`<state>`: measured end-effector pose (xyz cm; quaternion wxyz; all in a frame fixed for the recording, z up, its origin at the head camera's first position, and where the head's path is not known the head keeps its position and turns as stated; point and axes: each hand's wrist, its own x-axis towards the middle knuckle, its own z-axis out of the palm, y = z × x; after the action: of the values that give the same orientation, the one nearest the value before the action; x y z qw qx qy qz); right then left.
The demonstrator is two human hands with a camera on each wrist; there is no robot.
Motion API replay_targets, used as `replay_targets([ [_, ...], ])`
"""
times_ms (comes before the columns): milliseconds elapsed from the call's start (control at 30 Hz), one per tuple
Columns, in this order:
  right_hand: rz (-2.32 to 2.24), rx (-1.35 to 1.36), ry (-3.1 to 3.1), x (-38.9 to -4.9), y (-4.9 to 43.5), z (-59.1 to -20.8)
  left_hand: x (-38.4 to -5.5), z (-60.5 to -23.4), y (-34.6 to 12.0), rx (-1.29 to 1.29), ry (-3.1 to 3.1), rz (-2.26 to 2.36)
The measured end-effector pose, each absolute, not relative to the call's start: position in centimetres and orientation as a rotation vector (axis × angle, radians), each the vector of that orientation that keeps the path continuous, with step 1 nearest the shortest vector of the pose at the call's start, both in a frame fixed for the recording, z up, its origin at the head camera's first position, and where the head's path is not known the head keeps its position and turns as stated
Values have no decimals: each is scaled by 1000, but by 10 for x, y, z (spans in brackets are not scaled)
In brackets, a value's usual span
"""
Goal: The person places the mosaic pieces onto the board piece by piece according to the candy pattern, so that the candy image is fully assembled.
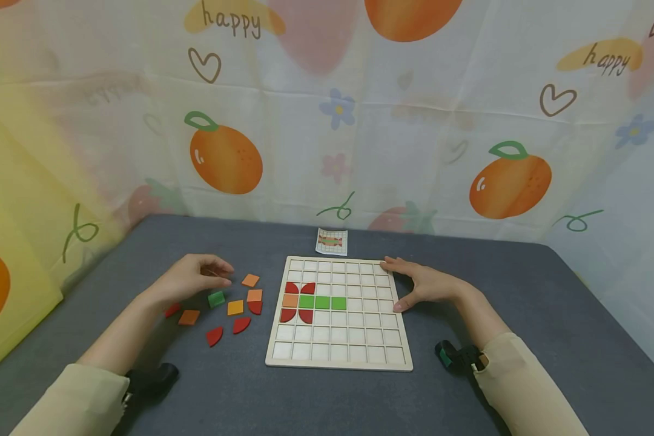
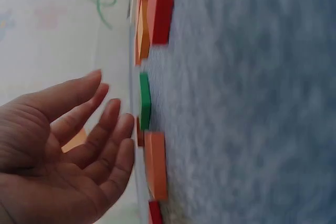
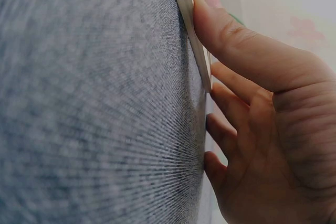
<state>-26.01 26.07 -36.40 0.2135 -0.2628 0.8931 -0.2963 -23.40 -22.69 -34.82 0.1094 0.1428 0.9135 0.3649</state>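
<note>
My left hand (image 1: 188, 280) hovers over the loose pieces at the left, thumb and fingers apart and nothing between them. Below its fingertips lies a green square tile (image 1: 216, 298). In the left wrist view the green tile (image 2: 145, 101) is just past the fingers, near an orange tile (image 2: 156, 165). My right hand (image 1: 427, 284) rests at the right side of a pale wooden grid board (image 1: 360, 336), thumb on the rim and fingers by the far corner. The board carries red quarter-round pieces (image 1: 287, 315), an orange square (image 1: 290, 301) and a row of green squares (image 1: 323, 302).
Several orange, yellow and red pieces lie left of the board, among them a yellow square (image 1: 235, 307) and a red quarter-round (image 1: 215, 336). Behind the board is a small pattern card (image 1: 331, 241). A printed curtain (image 1: 403, 133) hangs behind the grey table (image 1: 327, 402).
</note>
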Motion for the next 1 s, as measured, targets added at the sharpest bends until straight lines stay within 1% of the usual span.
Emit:
replay_targets([
  [333, -828, -739, 2471, -261, 261, -364, -236, -357, -250, 460, 2544, 1093],
  [1000, -836, -754, 2465, -260, 260, -361, -238, -361, -252, 495, 2532, 1037],
])
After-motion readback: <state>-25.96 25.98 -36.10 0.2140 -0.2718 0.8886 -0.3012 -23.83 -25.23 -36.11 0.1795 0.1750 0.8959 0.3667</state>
